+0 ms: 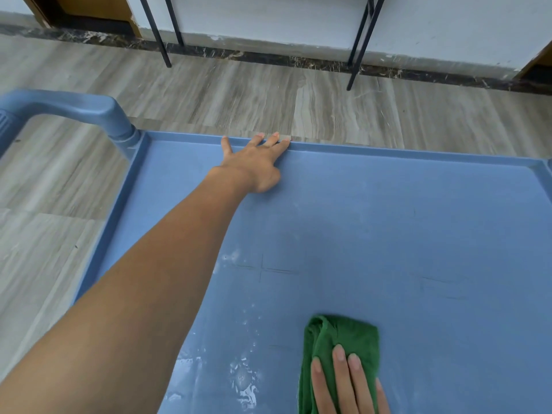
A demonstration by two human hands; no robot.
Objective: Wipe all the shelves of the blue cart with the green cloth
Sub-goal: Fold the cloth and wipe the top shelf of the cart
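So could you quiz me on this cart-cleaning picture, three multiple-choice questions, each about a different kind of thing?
1. Where is the left hand?
A. On the cart handle
B. On the top shelf's far rim
C. On the floor

2. What colour is the cloth?
A. Green
B. Yellow
C. White

3. How is the right hand placed?
A. Lifted clear
B. Flat on the cloth
C. Clenched in a fist

Answers: 1 B, its fingers hook over the blue cart shelf's far edge. 2 A, it is plainly green. 3 B, the fingers lie flat on top of it.
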